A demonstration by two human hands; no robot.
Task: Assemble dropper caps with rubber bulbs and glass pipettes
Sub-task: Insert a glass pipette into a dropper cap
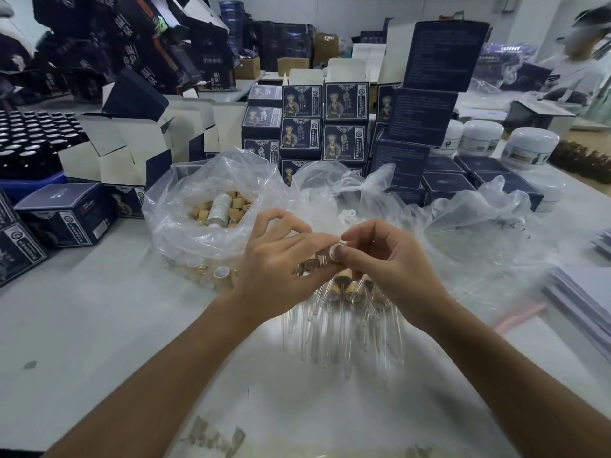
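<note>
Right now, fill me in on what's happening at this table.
A person is putting dropper caps together over a white table. Both hands meet above a pile of finished droppers: the right hand pinches a cap and the left hand works on the same piece. A clear plastic bag of loose tan caps sits just behind, among stacks of dark blue boxes.

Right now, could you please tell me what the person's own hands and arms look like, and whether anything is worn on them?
Both are bare: the left hand and right hand wear no gloves, and no rings, watch or bracelets show. The forearms are uncovered all the way to the picture's bottom edge, with no sleeve in view. The fingernails are short and unpainted.
</note>
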